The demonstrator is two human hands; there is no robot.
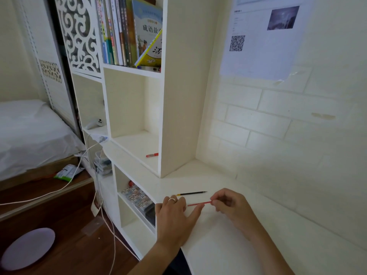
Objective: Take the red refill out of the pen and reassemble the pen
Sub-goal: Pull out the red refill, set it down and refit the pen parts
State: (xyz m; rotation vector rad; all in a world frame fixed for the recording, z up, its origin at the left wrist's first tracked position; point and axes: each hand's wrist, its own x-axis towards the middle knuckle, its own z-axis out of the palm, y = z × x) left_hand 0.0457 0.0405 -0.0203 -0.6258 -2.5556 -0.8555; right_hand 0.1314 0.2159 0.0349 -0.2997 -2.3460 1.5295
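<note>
Both hands point(200, 211) hold a red pen point(199, 204) over the white desk point(228, 245)

I am counting two hands, left hand point(174, 213) and right hand point(228, 203), sharing one red refill point(198, 204). I am also seeing one black refill point(191, 193) lying on one desk point(238, 245) and one red pen point(152, 155) sitting on the shelf point(139, 147).

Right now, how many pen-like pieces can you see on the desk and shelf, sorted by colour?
Red: 2 - the red refill held between the left hand and the right hand, and a red pen lying in the shelf cubby.
Black: 1 - a black refill lying on the desk.
Total: 3
</note>
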